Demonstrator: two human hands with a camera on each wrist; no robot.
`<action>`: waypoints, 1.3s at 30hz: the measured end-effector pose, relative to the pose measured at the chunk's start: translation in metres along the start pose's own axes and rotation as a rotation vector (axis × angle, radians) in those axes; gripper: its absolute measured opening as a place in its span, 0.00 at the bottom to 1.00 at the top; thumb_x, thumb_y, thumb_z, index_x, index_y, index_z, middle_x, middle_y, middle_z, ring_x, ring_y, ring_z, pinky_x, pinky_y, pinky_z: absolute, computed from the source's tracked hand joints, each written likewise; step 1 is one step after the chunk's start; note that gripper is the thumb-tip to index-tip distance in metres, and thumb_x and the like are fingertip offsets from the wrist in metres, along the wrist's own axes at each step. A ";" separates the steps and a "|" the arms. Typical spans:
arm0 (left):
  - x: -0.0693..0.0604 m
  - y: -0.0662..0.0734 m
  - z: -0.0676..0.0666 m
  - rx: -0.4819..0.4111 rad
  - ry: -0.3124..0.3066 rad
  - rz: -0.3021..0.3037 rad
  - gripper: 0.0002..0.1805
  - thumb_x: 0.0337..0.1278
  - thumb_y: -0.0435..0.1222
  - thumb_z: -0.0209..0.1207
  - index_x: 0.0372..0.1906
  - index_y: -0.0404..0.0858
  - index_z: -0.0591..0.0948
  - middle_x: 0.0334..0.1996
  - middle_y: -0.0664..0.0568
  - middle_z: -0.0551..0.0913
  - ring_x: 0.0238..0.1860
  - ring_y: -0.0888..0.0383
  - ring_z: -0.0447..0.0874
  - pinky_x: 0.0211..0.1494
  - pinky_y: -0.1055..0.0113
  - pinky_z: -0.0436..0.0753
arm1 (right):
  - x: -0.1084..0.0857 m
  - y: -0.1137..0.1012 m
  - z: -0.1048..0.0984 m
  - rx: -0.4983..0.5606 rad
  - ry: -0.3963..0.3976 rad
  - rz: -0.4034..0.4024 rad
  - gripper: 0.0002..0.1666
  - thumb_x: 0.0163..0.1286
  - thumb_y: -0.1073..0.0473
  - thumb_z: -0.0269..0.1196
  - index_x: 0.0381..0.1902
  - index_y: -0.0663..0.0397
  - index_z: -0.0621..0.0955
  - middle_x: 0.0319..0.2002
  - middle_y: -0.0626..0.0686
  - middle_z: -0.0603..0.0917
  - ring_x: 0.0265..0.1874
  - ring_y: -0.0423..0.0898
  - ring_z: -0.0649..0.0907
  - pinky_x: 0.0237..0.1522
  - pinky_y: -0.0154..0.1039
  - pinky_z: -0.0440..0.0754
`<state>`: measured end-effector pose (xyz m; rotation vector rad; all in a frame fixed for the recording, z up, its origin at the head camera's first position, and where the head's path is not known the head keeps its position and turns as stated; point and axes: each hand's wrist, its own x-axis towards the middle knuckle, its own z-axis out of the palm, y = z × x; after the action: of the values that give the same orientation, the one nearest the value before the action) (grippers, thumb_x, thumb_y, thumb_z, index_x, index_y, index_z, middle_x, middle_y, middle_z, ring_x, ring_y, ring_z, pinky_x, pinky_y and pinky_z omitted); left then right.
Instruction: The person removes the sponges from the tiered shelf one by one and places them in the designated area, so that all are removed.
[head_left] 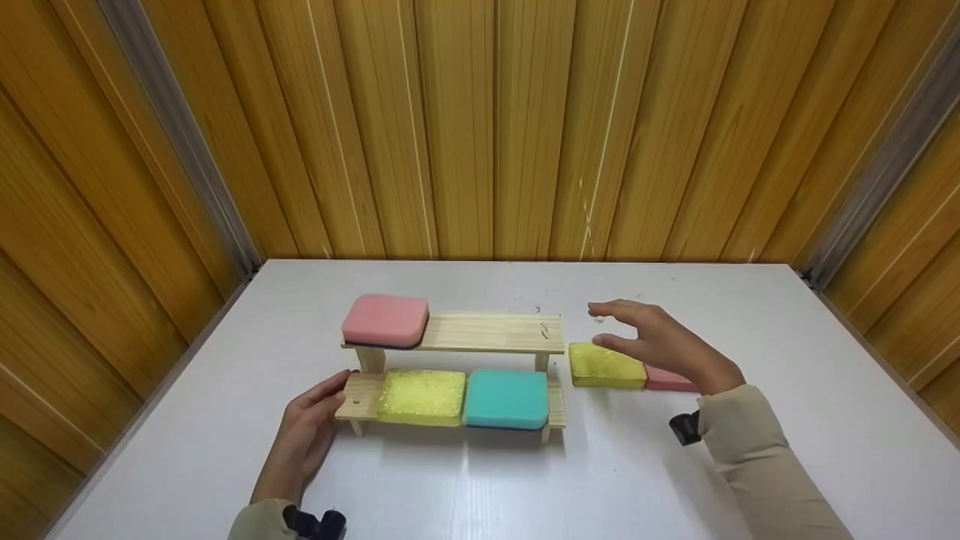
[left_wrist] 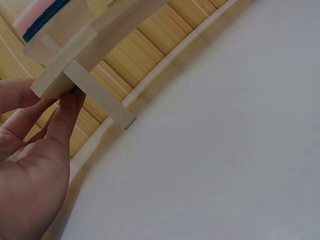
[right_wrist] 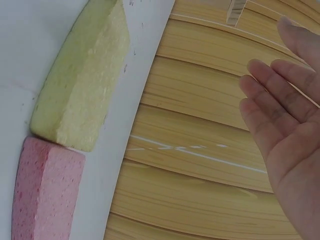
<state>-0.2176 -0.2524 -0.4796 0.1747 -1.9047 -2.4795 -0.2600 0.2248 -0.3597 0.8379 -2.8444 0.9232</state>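
A two-step wooden shelf (head_left: 487, 331) stands on the white table. Its upper step bears a pink sponge (head_left: 385, 320) at the left end; on the lower step a yellow sponge (head_left: 422, 397) lies beside a turquoise sponge (head_left: 507, 399). My left hand (head_left: 300, 435) grips the left end of the lower step, with fingertips against the wood and its underside in the left wrist view. Holding nothing, my right hand (head_left: 664, 343) hovers over another yellow sponge (head_left: 606, 367) right of the shelf, fingers extended and thumb apart. A second pink sponge (right_wrist: 47, 192) abuts that yellow one, partly hidden by the wrist in the head view.
The white tabletop (head_left: 525, 487) extends around the shelf. Yellow wood-patterned panels (head_left: 465, 135) rise behind and at both sides, with grey metal strips (head_left: 180, 135) at the corners. Dark wrist devices (head_left: 684, 429) sit by the beige sleeves (head_left: 757, 457).
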 end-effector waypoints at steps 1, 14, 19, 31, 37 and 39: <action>0.000 0.000 0.000 0.002 -0.002 0.000 0.27 0.61 0.24 0.52 0.66 0.26 0.66 0.66 0.41 0.69 0.54 0.67 0.77 0.60 0.73 0.79 | 0.001 -0.001 0.001 0.005 -0.001 -0.002 0.31 0.66 0.52 0.63 0.65 0.58 0.73 0.61 0.59 0.78 0.63 0.60 0.74 0.64 0.60 0.72; 0.000 0.001 0.000 -0.032 0.014 -0.039 0.27 0.60 0.22 0.50 0.67 0.27 0.66 0.68 0.40 0.66 0.55 0.66 0.77 0.62 0.71 0.78 | 0.016 -0.020 0.006 0.011 -0.032 -0.024 0.32 0.66 0.52 0.63 0.66 0.57 0.72 0.63 0.58 0.76 0.62 0.59 0.75 0.64 0.57 0.73; 0.000 0.002 0.001 -0.024 0.005 -0.033 0.27 0.61 0.22 0.50 0.67 0.26 0.65 0.69 0.39 0.65 0.57 0.65 0.75 0.62 0.72 0.77 | 0.021 -0.028 0.007 0.021 -0.036 -0.037 0.32 0.67 0.51 0.63 0.66 0.55 0.71 0.64 0.57 0.75 0.64 0.59 0.73 0.66 0.56 0.72; 0.000 0.002 0.002 -0.014 0.010 -0.038 0.27 0.63 0.24 0.49 0.67 0.28 0.66 0.70 0.40 0.65 0.57 0.68 0.75 0.63 0.74 0.76 | 0.037 -0.043 0.012 0.044 -0.065 -0.056 0.34 0.68 0.47 0.61 0.68 0.53 0.70 0.66 0.56 0.73 0.67 0.58 0.69 0.68 0.57 0.69; 0.001 0.001 0.004 -0.017 0.008 -0.031 0.27 0.62 0.23 0.50 0.67 0.27 0.66 0.69 0.39 0.65 0.58 0.66 0.74 0.63 0.73 0.77 | 0.044 -0.052 0.018 0.057 -0.087 -0.054 0.34 0.68 0.46 0.60 0.69 0.52 0.69 0.67 0.57 0.71 0.66 0.60 0.70 0.68 0.57 0.69; 0.001 0.001 0.004 -0.025 0.011 -0.035 0.27 0.62 0.23 0.50 0.67 0.27 0.66 0.69 0.39 0.65 0.57 0.66 0.75 0.63 0.72 0.77 | 0.047 -0.055 0.020 0.061 -0.091 -0.064 0.34 0.69 0.47 0.60 0.69 0.53 0.69 0.67 0.58 0.71 0.65 0.61 0.71 0.67 0.57 0.70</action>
<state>-0.2193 -0.2492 -0.4776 0.2233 -1.8821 -2.5177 -0.2695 0.1540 -0.3374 0.9957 -2.8591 0.9932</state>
